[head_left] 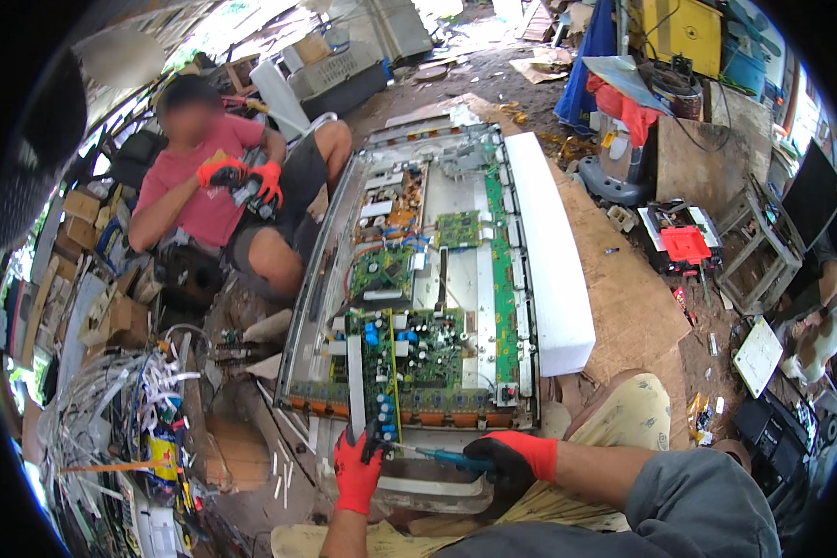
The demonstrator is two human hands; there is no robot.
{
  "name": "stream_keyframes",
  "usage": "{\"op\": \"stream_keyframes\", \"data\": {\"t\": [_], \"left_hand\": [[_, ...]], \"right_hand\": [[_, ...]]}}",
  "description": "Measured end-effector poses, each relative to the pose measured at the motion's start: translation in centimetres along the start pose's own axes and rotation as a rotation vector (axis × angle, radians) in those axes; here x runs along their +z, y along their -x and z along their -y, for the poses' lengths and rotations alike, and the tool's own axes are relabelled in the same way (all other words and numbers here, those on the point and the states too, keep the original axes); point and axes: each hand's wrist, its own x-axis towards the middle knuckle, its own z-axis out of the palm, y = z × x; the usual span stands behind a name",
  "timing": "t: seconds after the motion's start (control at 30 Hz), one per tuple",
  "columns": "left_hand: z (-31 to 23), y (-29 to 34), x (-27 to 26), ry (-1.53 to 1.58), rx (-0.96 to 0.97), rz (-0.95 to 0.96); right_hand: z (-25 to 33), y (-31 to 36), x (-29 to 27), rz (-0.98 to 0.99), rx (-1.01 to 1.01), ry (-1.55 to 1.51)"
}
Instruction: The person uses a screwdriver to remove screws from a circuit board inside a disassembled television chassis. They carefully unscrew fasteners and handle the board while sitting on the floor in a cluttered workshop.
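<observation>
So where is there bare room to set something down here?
The white foam block, beside the opened display panel, has a bare top. The brown sheet, bordered by that block and the patterned trouser leg, is mostly bare. Crowded: the panel's circuit boards and the cable heap at left.

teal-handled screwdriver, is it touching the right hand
Touching: the head view shows the right hand gripping the rear of the teal-handled screwdriver, with no gap between glove and handle.
</observation>
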Motion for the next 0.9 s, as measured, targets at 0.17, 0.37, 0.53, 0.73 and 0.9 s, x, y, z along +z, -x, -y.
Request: {"op": "stream_keyframes", "data": {"t": [0.17,0.37,0.53,0.73,0.9], "left_hand": [[1.7,0.2,0.6,0.260,-0.035,-0.049],[1.0,0.5,0.5,0.497,-0.359,-0.028],[0.0,-0.1,0.2,0.495,-0.350,-0.028],[0.8,0.2,0.4,0.512,-0.314,-0.032],[1.0,0.2,0.4,0.542,-0.378,-0.028]], "right_hand": [[-1.7,0.7,3.8,-0.336,-0.242,0.175],[-5.2,-1.0,8.2,-0.656,-0.191,-0.804],[-5.4,-1.2,7.5,-0.658,-0.139,-0.915],[-5.5,-0.2,7.0,-0.587,-0.269,-0.321],[-4.2,0.0,6.2,-0.544,0.034,-0.780]]}}
